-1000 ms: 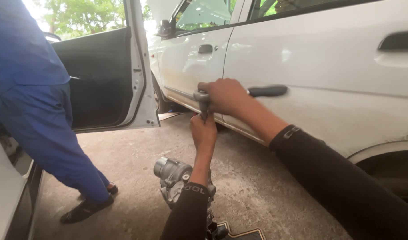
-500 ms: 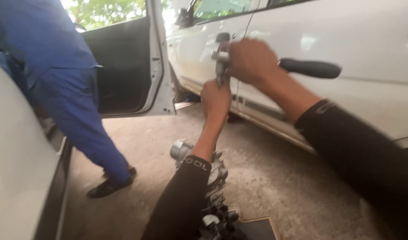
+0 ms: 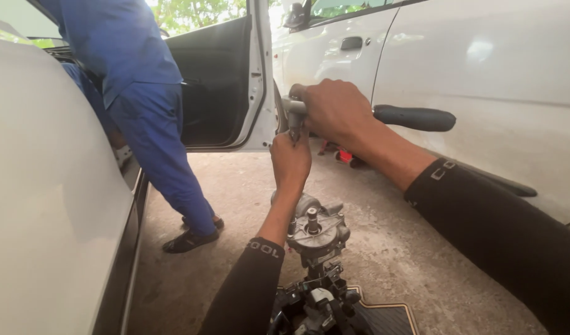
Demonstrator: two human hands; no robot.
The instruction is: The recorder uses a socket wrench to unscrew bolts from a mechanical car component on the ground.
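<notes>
My right hand (image 3: 334, 111) is closed around a metal tool whose black handle (image 3: 415, 118) sticks out to the right and whose grey head (image 3: 294, 108) shows to the left of the fingers. My left hand (image 3: 290, 162), raised just below, pinches the tip that hangs down from that head. Under both hands a grey metal car assembly (image 3: 316, 232) with a short upright shaft stands on the concrete floor, partly hidden by my left forearm. Both arms wear black sleeves.
A white car's side (image 3: 484, 74) runs along the right, its front door (image 3: 223, 80) swung open. A person in blue work clothes (image 3: 142, 99) stands by that door. Another white car body (image 3: 49, 205) fills the left. A red object (image 3: 344, 156) lies under the car.
The view has shifted right and closer; my hands and the tool now sit higher and more central. The person in blue stays by the open door.
</notes>
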